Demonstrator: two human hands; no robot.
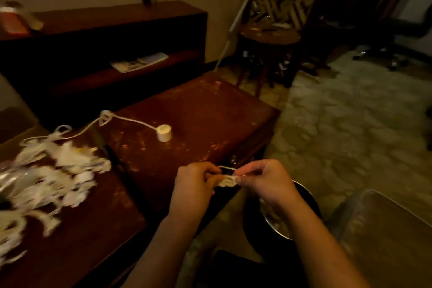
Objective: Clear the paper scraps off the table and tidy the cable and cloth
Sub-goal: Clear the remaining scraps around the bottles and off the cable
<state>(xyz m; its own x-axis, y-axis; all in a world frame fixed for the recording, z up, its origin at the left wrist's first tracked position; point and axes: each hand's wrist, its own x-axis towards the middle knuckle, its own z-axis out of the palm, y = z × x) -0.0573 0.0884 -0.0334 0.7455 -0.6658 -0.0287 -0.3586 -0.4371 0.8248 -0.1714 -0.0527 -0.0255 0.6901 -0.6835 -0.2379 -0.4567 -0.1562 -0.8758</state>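
Both hands meet at the near edge of the table, head view: left hand and right hand pinch one paper scrap with curled fingertips, near a dark bin, probably for dropping. Cable and a blurred white heap, scraps or cloth, lie on the table.

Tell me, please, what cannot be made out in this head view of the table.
1. The pale scrap: head view; the left hand and right hand pinch it, covering most of it; paper or cloth unclear.
2. The white heap on the table: head view; motion-blurred and cut by the left edge; scraps and cloth inseparable.
3. The dark bin: head view; the right wrist hides its contents.
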